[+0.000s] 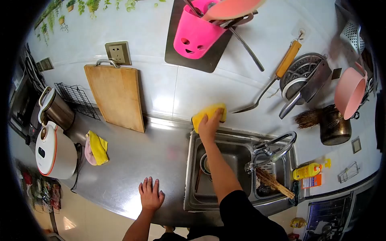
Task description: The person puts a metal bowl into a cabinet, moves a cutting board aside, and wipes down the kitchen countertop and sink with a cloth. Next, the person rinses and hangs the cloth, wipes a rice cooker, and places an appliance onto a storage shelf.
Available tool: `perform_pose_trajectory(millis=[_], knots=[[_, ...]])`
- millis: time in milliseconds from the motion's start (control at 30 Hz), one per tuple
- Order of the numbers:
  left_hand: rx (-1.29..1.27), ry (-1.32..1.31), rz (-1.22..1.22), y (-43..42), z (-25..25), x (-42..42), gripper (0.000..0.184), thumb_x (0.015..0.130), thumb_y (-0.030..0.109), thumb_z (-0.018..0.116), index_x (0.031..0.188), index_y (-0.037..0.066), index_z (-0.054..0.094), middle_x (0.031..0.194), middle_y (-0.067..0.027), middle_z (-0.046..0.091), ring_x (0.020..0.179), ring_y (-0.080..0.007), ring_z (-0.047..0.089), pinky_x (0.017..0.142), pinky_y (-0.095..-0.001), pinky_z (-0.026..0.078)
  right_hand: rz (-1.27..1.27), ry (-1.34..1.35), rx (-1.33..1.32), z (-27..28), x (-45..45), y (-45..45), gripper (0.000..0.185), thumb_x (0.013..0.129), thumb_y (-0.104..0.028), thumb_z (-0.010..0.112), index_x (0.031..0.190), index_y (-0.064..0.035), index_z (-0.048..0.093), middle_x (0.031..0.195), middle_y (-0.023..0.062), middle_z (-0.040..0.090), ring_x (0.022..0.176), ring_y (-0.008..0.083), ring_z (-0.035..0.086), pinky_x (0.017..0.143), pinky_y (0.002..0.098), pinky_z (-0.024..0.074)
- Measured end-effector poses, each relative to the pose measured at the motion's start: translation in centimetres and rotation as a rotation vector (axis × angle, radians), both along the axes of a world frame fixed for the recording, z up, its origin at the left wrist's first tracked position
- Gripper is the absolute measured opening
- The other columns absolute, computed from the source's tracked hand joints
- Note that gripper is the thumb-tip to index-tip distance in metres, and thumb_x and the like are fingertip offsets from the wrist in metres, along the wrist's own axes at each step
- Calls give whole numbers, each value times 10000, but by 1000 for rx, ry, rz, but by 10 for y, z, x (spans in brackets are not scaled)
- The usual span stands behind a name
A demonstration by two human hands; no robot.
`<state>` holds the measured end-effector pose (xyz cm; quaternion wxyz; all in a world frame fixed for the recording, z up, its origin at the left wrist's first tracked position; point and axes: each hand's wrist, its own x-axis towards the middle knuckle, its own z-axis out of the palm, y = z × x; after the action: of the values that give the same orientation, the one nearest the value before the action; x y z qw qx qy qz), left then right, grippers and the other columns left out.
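My right hand (210,126) reaches over the sink (192,168) and presses a yellow cloth (205,112) against the wall's lower edge, just behind the basin. Its fingers are bent over the cloth. My left hand (151,196) lies flat, fingers apart, on the front part of the steel countertop (132,160), holding nothing. Partly hidden under my right forearm, a bowl or pot (204,164) sits in the large basin. The chrome faucet (277,148) stands to the right of that arm.
A wooden cutting board (114,96) leans on the wall. Left are a rice cooker (56,150) and a folded pink and yellow cloth (96,148). A pink utensil holder (199,34), a cleaver (309,88) and a pink pan (350,92) hang above. A yellow bottle (307,171) stands right.
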<state>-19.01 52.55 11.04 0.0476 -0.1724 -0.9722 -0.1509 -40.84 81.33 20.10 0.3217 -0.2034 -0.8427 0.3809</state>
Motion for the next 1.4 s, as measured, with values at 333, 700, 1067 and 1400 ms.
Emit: perform_pose_trajectory(millis=[333,700,1067,1400], knots=[[-12,15,0,1,-2,1,550,760,257,558,1270,55,517,1329,-238,443,1271,-405,366,1052,-580,244,204,-221,483,-24,-11,-32,463,878,-72,465,1307,56,343,1138,240,454,1027,402,507,901,445,413],[-2,22,8,3,-2,2,543,760,256,551,1263,54,523,1334,-232,433,1271,-402,365,1050,-579,243,234,-227,716,-13,10,-12,464,858,-102,510,1289,24,394,988,142,504,957,300,542,842,372,416],[-20,18,-2,3,-2,1,534,757,241,556,1255,49,527,1329,-228,436,1269,-402,366,1040,-581,254,144,29,843,-52,7,90,327,854,-134,513,1176,-89,547,981,160,547,895,332,562,757,457,453],[-44,-15,-2,3,-2,-1,538,759,246,554,1258,49,525,1325,-243,436,1267,-412,367,1035,-593,250,-229,144,494,-115,16,103,430,797,-103,610,1208,-3,526,1160,238,512,1106,416,454,969,504,334]])
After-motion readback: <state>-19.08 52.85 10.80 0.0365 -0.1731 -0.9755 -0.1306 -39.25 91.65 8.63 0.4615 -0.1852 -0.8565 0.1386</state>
